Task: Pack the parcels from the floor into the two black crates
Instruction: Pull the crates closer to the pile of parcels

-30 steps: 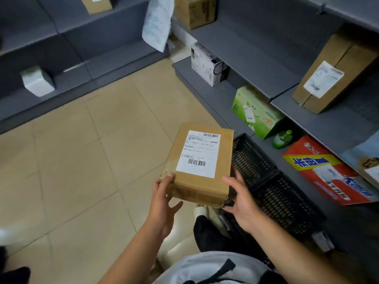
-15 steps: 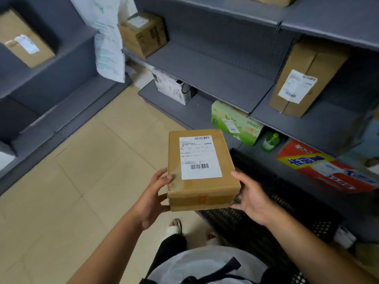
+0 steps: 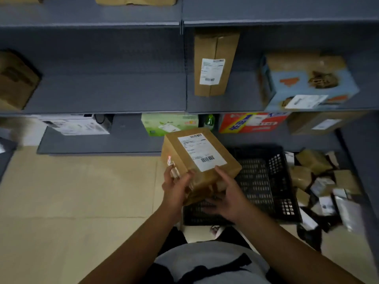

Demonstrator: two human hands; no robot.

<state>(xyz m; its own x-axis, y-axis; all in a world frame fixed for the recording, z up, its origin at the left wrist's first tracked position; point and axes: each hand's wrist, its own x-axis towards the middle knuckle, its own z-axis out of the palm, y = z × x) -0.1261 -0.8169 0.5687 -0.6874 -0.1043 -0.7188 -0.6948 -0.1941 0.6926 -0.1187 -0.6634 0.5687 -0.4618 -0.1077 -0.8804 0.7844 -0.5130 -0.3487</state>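
Beige floor tiles stretch bare across the left, ending at grey metal shelving that fills the background, with boxed goods on its lower tiers. Open floor lies left of the arms; to the right it is crowded. At centre the left hand wraps the near left corner of a brown cardboard parcel, fingers curled against its side, and the right hand cups the near right corner, thumb on top beside the white label. That tilted parcel hangs over the left edge of a black crate standing on the floor below. Right of the crate, a heap of small parcels lies against the shelf base
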